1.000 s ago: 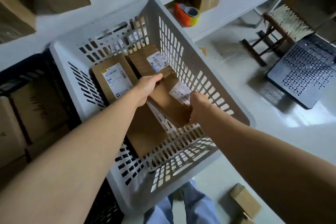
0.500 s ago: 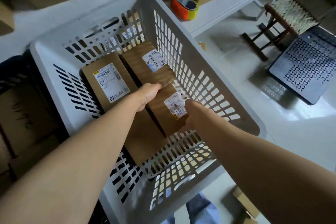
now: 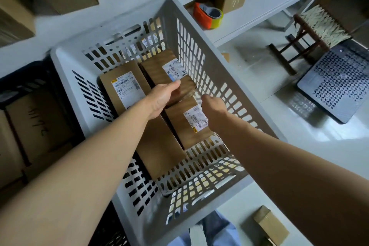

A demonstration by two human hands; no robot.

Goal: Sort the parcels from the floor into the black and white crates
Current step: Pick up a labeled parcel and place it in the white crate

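Observation:
The white crate (image 3: 219, 78) stands in front of me with several brown parcels lying flat in it. The nearest right parcel (image 3: 179, 126) carries a white label and lies on the crate floor. My left hand (image 3: 162, 96) is over the gap behind it, thumb on the near end of the far right parcel (image 3: 157, 66), fingers loosely curled. My right hand (image 3: 212, 109) hovers at the near parcel's far right corner, fingers bent down, holding nothing I can see. The black crate (image 3: 24, 84) sits to the left with brown boxes inside. One parcel (image 3: 270, 225) lies on the floor.
A white shelf (image 3: 265, 4) behind the crates holds cardboard boxes and an orange and yellow tape roll (image 3: 209, 16). A small wooden stool (image 3: 311, 32) and a dark perforated panel (image 3: 337, 82) are on the pale floor to the right. My legs show below the crate.
The labelled parcel, held tilted above the crate floor by both hands, now lies flat in the white crate. Both hands have come off it and moved slightly farther in.

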